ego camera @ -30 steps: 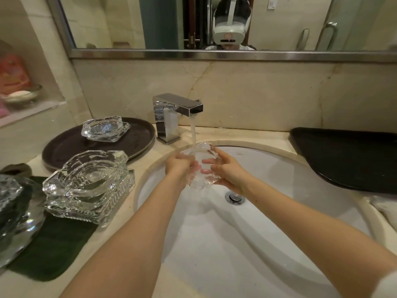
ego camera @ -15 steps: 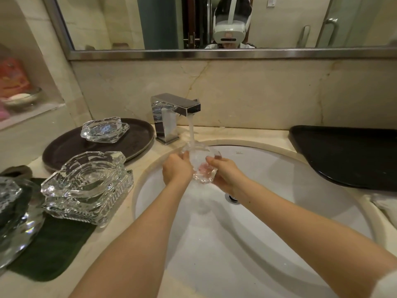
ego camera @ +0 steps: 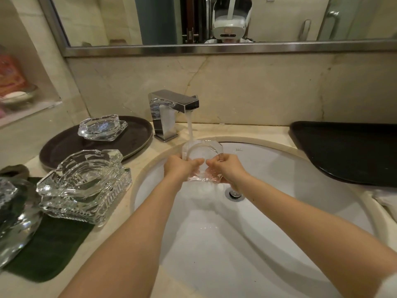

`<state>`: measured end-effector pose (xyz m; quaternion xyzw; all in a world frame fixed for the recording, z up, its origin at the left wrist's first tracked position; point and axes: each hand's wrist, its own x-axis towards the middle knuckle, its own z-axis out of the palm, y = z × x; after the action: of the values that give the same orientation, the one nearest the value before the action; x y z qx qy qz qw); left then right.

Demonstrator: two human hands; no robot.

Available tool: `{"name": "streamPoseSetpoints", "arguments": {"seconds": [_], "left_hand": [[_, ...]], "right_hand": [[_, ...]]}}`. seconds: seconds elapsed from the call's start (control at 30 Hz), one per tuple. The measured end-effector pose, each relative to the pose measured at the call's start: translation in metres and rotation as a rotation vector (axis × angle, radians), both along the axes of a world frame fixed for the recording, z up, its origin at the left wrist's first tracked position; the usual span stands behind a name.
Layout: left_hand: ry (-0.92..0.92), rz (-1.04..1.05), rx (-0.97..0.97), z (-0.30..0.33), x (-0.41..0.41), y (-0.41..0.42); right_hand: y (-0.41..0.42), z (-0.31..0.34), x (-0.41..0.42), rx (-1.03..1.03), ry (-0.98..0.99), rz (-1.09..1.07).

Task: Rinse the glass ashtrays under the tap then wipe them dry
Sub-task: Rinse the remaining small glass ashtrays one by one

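Gripping opposite edges, the left hand [ego camera: 179,168] and right hand [ego camera: 225,172] hold one glass ashtray [ego camera: 202,162] tilted under the chrome tap [ego camera: 169,114], in its stream. Stacked ashtrays [ego camera: 83,186] sit left of the tap; another ashtray [ego camera: 101,127] rests on the round dark tray [ego camera: 64,145].

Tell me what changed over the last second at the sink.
The glass ashtray was turned in both hands, from lying low and blurred in the stream to standing more upright under the tap. The left hand and right hand kept their grip throughout. Water keeps running; the stacked ashtrays and the ashtray on the round tray stayed put.
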<state>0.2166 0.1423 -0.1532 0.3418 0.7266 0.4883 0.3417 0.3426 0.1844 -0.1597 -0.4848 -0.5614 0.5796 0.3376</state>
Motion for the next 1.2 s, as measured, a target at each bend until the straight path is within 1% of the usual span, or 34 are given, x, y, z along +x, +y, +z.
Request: {"name": "streamPoseSetpoints", "arguments": {"seconds": [0.1,0.17,0.23,0.27,0.3,0.4,0.47,0.57,0.7,0.77,0.83,0.9,1.0,1.07,1.13,1.2], "left_hand": [[0.178,-0.007,-0.014,-0.002,0.004,0.001],[0.284,-0.002,-0.014,-0.003,0.005,0.001],[0.342,-0.037,-0.049,-0.001,0.006,0.0],[0.34,-0.069,-0.063,0.001,0.009,0.0],[0.297,-0.085,-0.065,0.002,0.01,0.0],[-0.018,-0.063,-0.032,0.006,0.014,0.001],[-0.117,0.005,-0.02,0.006,0.01,0.004],[-0.199,0.067,0.012,0.006,0.005,0.005],[-0.296,0.05,0.059,0.007,-0.002,0.006],[-0.3,0.038,0.061,0.006,-0.003,0.004],[-0.249,0.02,0.057,0.007,-0.001,0.002],[-0.158,0.011,0.039,0.006,0.001,-0.002],[0.001,-0.011,0.007,0.005,0.001,-0.007],[0.187,-0.062,0.001,0.013,0.002,-0.014],[0.432,-0.128,-0.011,0.026,0.003,-0.02],[0.607,-0.177,-0.002,0.037,0.003,-0.024]], "right_hand": [[-0.004,0.002,-0.002,0.056,-0.067,-0.04],[-0.005,0.004,-0.001,0.135,-0.201,-0.013],[-0.003,0.006,0.003,0.202,-0.328,0.046],[-0.002,0.007,0.005,0.188,-0.328,0.08],[0.0,0.007,0.008,0.14,-0.279,0.121],[0.003,0.009,0.013,-0.008,-0.112,0.26],[0.006,0.007,0.012,-0.1,-0.041,0.316],[0.007,0.005,0.012,-0.191,0.071,0.377],[0.009,0.0,0.015,-0.094,0.057,0.435],[0.01,-0.002,0.015,-0.007,0.016,0.376],[0.012,-0.003,0.014,0.096,-0.046,0.281],[0.012,-0.004,0.012,0.263,-0.159,0.213],[0.008,0.001,0.012,0.578,-0.417,0.179],[0.006,0.009,0.015,0.725,-0.537,0.158],[0.002,0.02,0.02,0.807,-0.565,0.145],[-0.003,0.031,0.026,0.901,-0.571,0.14]]}}
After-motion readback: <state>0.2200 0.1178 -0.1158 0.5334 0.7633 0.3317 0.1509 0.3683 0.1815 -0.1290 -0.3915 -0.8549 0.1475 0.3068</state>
